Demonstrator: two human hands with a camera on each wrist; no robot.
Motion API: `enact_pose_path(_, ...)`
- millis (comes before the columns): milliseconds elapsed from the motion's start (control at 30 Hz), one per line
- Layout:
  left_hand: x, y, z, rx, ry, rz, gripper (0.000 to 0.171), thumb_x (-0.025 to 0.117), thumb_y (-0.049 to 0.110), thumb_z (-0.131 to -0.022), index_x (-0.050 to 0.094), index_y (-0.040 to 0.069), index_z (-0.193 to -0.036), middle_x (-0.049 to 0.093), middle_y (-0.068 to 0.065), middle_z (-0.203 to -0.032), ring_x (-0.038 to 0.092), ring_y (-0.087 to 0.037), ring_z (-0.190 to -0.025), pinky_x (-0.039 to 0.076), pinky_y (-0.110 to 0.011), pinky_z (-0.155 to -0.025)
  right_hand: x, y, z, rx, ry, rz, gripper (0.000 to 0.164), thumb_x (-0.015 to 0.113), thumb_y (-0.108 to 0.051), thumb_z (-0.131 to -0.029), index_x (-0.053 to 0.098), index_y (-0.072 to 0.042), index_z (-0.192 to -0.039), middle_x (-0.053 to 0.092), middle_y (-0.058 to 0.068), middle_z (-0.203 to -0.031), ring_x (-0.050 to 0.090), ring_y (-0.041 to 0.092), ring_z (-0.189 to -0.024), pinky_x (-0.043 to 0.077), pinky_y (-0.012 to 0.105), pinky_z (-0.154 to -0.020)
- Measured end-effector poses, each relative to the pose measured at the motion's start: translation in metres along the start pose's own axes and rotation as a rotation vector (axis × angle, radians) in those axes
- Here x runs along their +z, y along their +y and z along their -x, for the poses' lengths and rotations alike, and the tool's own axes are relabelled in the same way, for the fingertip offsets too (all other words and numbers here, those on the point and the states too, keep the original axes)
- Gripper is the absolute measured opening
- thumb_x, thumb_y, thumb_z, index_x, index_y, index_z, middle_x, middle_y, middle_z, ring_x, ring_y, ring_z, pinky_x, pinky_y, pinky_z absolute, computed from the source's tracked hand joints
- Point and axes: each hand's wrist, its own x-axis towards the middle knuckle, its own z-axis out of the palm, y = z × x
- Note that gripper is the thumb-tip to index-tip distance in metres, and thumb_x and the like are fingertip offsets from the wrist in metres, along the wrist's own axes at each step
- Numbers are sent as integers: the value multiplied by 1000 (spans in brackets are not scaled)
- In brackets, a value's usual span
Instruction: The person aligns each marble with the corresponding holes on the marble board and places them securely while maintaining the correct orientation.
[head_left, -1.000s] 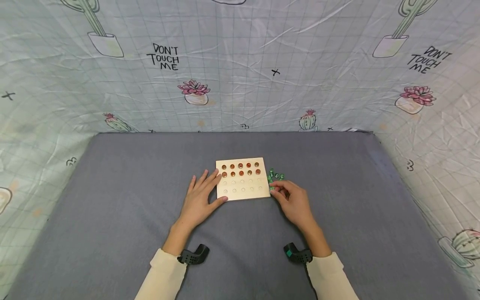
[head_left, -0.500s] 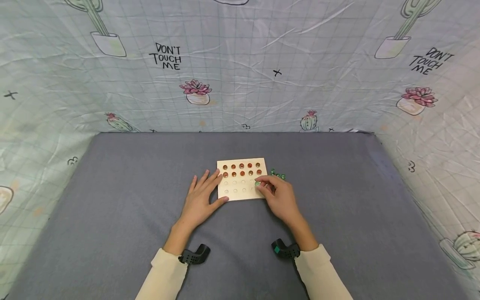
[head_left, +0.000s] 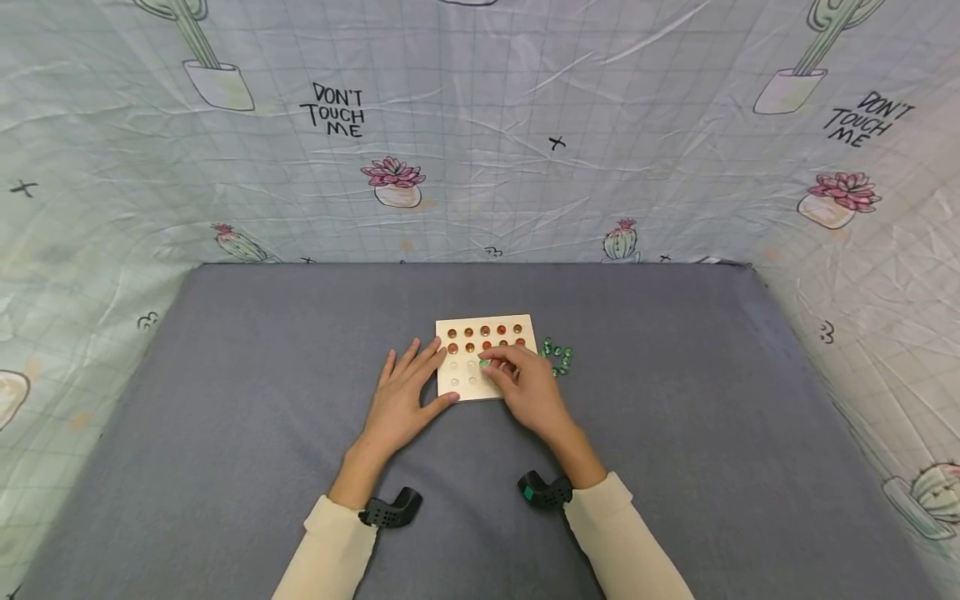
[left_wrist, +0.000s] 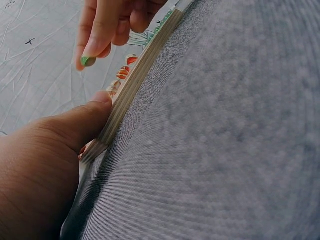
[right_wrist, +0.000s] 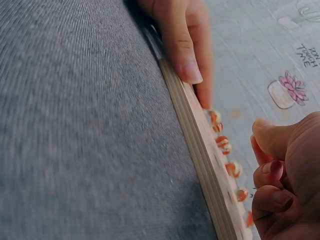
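Note:
A pale wooden board (head_left: 462, 392) with rows of round hollows lies on the grey cloth. Orange-red marbles (head_left: 485, 331) fill its two far rows; the two near rows show bare hollows on the left, their right part hidden by a hand. My left hand (head_left: 401, 404) rests with spread fingers at the board's left edge, thumb on the near corner. Over the board's near rows, my right hand (head_left: 528, 387) pinches a green marble (left_wrist: 88, 61) between thumb and forefinger. In the left wrist view that marble hangs above the board's surface.
Several loose green marbles (head_left: 557, 351) lie on the cloth just right of the board. Grey cloth (head_left: 300, 333) covers the table. A patterned curtain (head_left: 480, 167) stands behind it and along both sides.
My right hand picked a green marble from the loose ones beside the board and carried it left over the near rows. My left hand stays at the board's left edge.

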Motion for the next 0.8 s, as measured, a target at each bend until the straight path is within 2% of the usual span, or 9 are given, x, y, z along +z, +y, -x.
enact_pose_path(233, 0, 1, 0, -5, -5, -1, 72, 69, 46, -85, 45, 13, -145, 37, -3, -151, 22, -28, -142, 5, -50, -116, 7, -1, -4, 17, -6, 7, 15, 73, -11, -86, 72, -10, -101, 59, -4, -78, 48, 8, -61, 40, 24, -52)
enact_pose_path(800, 1, 2, 2, 7, 9, 5, 71, 69, 46, -86, 47, 12, -144, 37, -3, -150, 23, -29, -142, 6, -51, -116, 27, -2, -10, -30, -61, 0, 16, 72, -13, -86, 71, -9, -101, 58, -4, -78, 45, 7, -60, 39, 23, -53)
